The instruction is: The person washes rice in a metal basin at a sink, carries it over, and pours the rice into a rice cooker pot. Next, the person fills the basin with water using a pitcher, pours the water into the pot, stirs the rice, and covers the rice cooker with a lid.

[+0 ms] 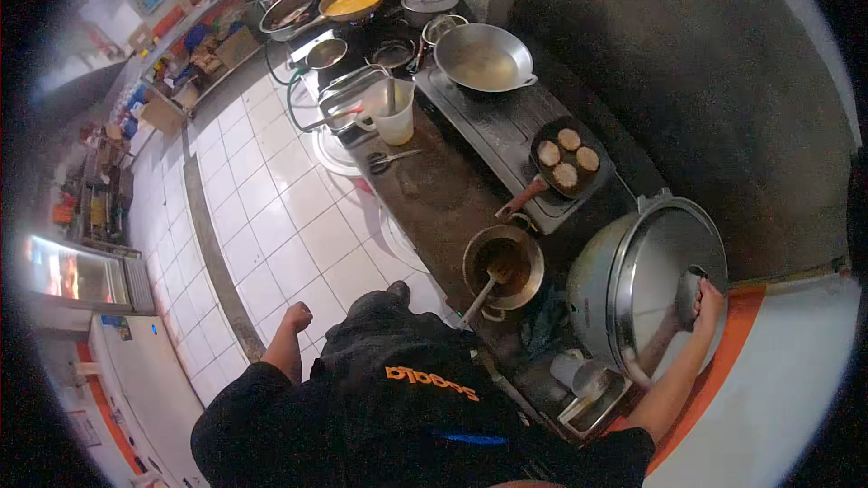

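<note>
My right hand (710,301) grips the dark handle (690,297) of a shiny metal lid (668,251). The lid sits on a large, pale rice-cooker-like pot (588,285) at the right. My left hand (297,317) hangs beside my body above the tiled floor, fingers curled and nothing visible in it. Left of the large pot stands a small metal wok (472,264) of brown liquid, with a spatula (483,298) leaning in it. Beyond it, a frying pan (588,183) with several round patties (568,140) rests on a flat stove (542,207).
A wide wok (447,54) of cloudy liquid stands farther along the stove. Scissors (390,158) and a plastic jug (400,122) lie near the counter's left edge. A pan of yellow liquid (351,0) is at the back. White floor tiles (298,196) run left of the counter.
</note>
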{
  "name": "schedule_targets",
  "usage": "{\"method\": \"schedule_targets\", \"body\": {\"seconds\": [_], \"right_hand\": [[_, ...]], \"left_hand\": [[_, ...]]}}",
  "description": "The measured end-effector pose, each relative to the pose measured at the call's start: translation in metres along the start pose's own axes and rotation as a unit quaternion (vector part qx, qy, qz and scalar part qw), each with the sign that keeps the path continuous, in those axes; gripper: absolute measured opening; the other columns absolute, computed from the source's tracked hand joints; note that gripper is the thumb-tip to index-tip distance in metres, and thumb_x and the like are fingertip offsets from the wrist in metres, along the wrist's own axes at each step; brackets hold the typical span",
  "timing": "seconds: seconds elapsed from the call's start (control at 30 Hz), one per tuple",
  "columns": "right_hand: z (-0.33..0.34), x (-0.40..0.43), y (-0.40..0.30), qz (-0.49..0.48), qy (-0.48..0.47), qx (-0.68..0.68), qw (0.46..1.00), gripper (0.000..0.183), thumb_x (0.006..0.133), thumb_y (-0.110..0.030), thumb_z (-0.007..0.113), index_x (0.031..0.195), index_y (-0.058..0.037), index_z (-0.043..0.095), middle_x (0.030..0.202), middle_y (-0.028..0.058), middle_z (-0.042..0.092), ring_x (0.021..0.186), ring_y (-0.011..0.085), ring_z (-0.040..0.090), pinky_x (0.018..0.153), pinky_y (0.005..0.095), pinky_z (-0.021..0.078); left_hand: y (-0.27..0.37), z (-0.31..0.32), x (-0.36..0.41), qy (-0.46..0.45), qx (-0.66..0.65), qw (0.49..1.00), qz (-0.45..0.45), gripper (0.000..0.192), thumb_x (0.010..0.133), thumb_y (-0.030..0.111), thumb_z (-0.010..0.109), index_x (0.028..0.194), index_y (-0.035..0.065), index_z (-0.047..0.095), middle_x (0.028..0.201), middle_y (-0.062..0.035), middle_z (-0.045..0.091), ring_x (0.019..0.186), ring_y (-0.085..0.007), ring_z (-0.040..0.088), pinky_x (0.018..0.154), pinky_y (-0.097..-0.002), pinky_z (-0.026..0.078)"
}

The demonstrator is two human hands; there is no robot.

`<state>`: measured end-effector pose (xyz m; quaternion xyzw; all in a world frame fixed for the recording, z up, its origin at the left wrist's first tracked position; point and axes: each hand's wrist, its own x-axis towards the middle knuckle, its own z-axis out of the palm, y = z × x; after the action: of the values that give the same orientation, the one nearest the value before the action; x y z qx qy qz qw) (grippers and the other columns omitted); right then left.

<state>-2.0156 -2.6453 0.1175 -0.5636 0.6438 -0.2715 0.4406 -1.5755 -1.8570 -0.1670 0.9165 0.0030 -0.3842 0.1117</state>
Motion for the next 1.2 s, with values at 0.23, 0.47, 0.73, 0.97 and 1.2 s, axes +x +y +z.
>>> {"method": "schedule_targets", "body": {"seconds": [0.23, 0.47, 0.73, 0.97, 1.2], "right_hand": [[-0.017, 0.043, 0.041, -0.122, 0.055, -0.094, 0.987, 0.027, 0.084, -0.025, 0.056, 0.094, -0.0005, 0.062, 0.062, 0.0027, 0.053, 0.049, 0.0117, 0.046, 0.043, 0.026, 0.0363], [0.035, -0.017, -0.036, -0.127, 0.317, -0.459, 0.82, 0.034, 0.085, -0.027, 0.047, 0.095, 0.0039, 0.06, 0.095, 0.0193, 0.06, 0.086, 0.0259, 0.058, 0.074, 0.0387, 0.0451], [0.476, -0.33, -0.145, -0.188, 0.016, -0.002, 0.982, 0.019, 0.071, -0.008, 0.054, 0.088, -0.0033, 0.062, 0.091, 0.0087, 0.062, 0.085, 0.0206, 0.057, 0.079, 0.0279, 0.0431], [0.635, -0.364, -0.025, -0.037, -0.411, -0.034, 0.91, 0.043, 0.073, -0.016, 0.061, 0.112, 0.0016, 0.052, 0.1, 0.0125, 0.06, 0.09, 0.0187, 0.056, 0.078, 0.0291, 0.0447], [0.654, -0.357, 0.007, 0.002, -0.313, -0.099, 0.945, 0.043, 0.071, -0.018, 0.063, 0.107, 0.003, 0.054, 0.098, 0.0123, 0.061, 0.087, 0.0178, 0.057, 0.075, 0.0294, 0.0455]], "left_hand": [[0.029, -0.047, 0.074, 0.048, 0.019, 0.996, 0.077, 0.024, 0.068, 0.016, 0.052, 0.086, 0.0033, 0.061, 0.089, -0.021, 0.061, 0.087, -0.0342, 0.058, 0.076, -0.0383, 0.046], [0.023, -0.12, 0.168, 0.039, -0.017, 0.991, 0.13, 0.023, 0.07, 0.014, 0.052, 0.088, 0.0023, 0.058, 0.087, -0.0201, 0.061, 0.086, -0.0326, 0.058, 0.075, -0.0372, 0.047], [-0.074, -0.199, 0.206, 0.201, -0.112, 0.958, 0.17, 0.027, 0.072, 0.009, 0.055, 0.095, -0.0047, 0.053, 0.092, -0.0206, 0.059, 0.082, -0.0297, 0.058, 0.072, -0.0345, 0.047], [-0.156, -0.199, 0.196, 0.039, -0.391, 0.919, 0.04, 0.016, 0.08, 0.011, 0.045, 0.092, 0.0021, 0.048, 0.071, -0.0113, 0.057, 0.046, -0.0145, 0.048, 0.035, -0.0247, 0.039], [-0.074, -0.282, 0.226, -0.034, -0.336, 0.935, 0.113, 0.023, 0.071, 0.004, 0.051, 0.093, 0.0021, 0.047, 0.074, -0.0075, 0.054, 0.056, -0.0139, 0.05, 0.047, -0.0236, 0.041]]}}
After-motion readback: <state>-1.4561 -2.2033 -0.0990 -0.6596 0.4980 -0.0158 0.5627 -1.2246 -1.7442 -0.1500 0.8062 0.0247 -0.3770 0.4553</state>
